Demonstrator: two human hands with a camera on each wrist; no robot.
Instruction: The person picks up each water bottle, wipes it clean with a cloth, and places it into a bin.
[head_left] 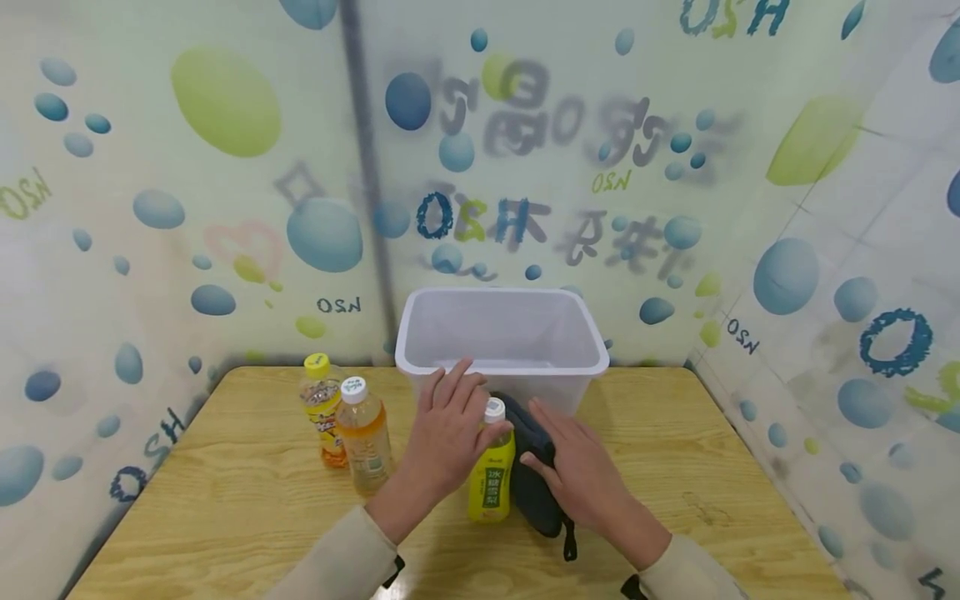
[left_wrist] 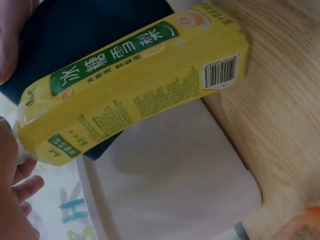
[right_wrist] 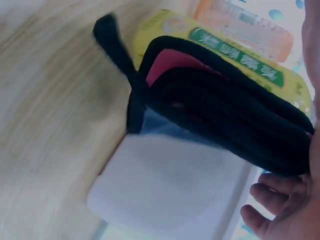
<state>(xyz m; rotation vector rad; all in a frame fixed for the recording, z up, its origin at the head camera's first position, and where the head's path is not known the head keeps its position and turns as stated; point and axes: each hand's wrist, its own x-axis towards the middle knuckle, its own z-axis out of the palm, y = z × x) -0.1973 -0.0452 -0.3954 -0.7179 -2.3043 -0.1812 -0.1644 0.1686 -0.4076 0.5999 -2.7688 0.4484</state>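
Note:
A yellow drink bottle (head_left: 491,487) with a white cap stands upright at the middle of the table. My left hand (head_left: 448,433) is at its upper left, fingers extended and thumb reaching across near the neck. Right beside the bottle is a dark pouch (head_left: 534,496) with a wrist loop hanging from its lower end. At the pouch's right side is my right hand (head_left: 588,479), thumb and fingers extended. In the right wrist view the pouch's dark edge (right_wrist: 225,120) and some pink lining show, with the fingers (right_wrist: 270,197) loosely bent by its end.
Behind the bottle and pouch sits a white plastic bin (head_left: 577,369) with an open top. Two bottles of orange-coloured drink stand to the left, one yellow-capped (head_left: 324,417) and one white-capped (head_left: 365,450). Patterned curtains (head_left: 247,208) surround the wooden table (head_left: 247,500).

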